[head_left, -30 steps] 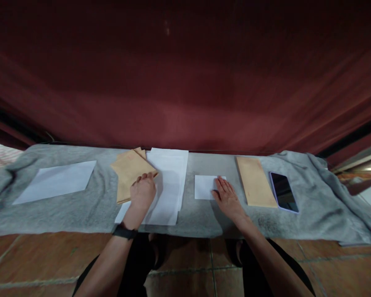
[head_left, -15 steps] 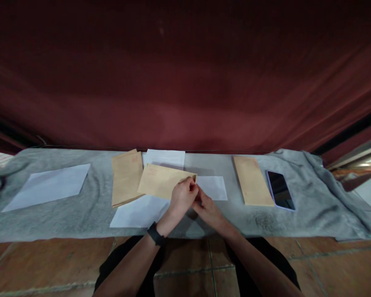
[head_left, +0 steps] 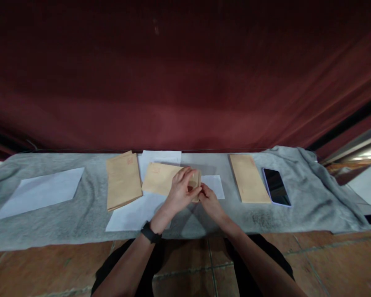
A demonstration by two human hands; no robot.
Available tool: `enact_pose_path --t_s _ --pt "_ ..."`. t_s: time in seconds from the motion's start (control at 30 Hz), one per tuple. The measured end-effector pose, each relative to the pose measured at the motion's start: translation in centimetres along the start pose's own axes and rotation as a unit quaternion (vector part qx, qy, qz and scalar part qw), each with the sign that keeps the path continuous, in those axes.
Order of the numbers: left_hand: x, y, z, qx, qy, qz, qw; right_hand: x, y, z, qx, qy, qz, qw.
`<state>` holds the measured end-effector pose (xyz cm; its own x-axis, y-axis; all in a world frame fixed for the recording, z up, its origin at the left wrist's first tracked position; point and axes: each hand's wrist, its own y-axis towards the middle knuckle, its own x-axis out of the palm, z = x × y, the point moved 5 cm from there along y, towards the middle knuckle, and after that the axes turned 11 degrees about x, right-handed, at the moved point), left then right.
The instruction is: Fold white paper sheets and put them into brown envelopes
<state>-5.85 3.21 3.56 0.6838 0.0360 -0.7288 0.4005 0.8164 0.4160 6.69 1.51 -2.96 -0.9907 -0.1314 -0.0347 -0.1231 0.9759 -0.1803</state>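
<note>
In front of me a brown paper envelope (head_left: 160, 178) with small red print lies with its far left part over white paper. My left hand (head_left: 181, 189), a black band on its wrist, is closed around its right part, fingers over the top edge and thumb near the end. That right end is bent up toward me in a tan fold. My right hand (head_left: 210, 203) is closed in a pinch at the same end, close to the left thumb; the exact contact of its fingertips is partly hidden.
More brown envelopes (head_left: 123, 181) overlap at the left, and a brown stack (head_left: 250, 179) lies right beside a phone (head_left: 276, 187). White sheets (head_left: 43, 192) and a small white paper (head_left: 214, 185) rest on the grey cloth (head_left: 89, 222). A dark red curtain (head_left: 173, 82) hangs behind.
My left hand has spread its hold over the envelope's right end, which now bends up and shows a tan fold. The right hand has shifted slightly right. The view has moved a little.
</note>
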Motion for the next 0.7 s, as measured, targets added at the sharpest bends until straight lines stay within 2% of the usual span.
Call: enact_pose_path --t_s 0.17,0.33,0.43,0.7 --pt "0.2 -0.9 -2.5 0.019 0.055 -0.154 0.986 -1.1 0.5 0.6 0.048 0.011 -0.034 0.998" --pt "0.6 -1.8 -3.6 0.029 0.109 -0.237 0.965 -2.4 0.4 1.1 0.076 -0.031 -0.039 0.996" --pt "0.8 -2.0 -3.6 0.045 0.127 -0.236 0.962 -2.9 0.3 1.0 0.07 -0.04 -0.043 0.996" --pt "0.1 -1.3 -1.8 0.091 0.137 -0.18 0.97 -3.6 0.5 1.0 0.067 -0.023 -0.026 0.997"
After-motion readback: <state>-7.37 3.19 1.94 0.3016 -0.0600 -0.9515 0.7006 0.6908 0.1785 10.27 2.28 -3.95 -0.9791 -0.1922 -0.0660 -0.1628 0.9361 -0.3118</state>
